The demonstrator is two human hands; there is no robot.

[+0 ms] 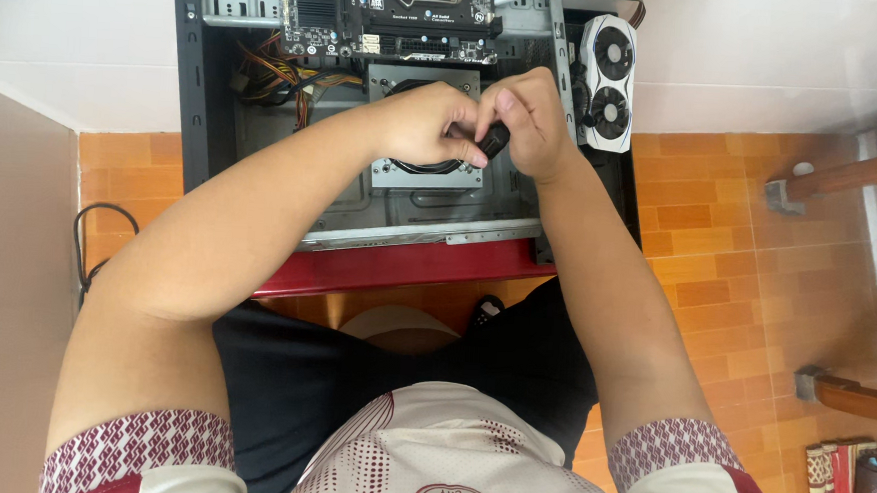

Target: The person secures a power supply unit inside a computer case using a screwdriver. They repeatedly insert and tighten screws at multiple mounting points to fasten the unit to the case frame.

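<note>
An open computer case [200,114] lies on its side in front of me, with a dark motherboard [391,14] at its far end and a metal power supply with a round fan [427,171] in the middle. My left hand [425,121] and my right hand [535,122] meet above that fan. Both pinch a small black part [494,139] between their fingertips. What the part is cannot be told.
A white two-fan graphics card [607,80] leans beside the case on the right. Coloured cables [282,78] bunch inside the case at left. The case rests on a red surface [408,265] over an orange tiled floor [737,272]. Wooden furniture legs [842,178] stand at right.
</note>
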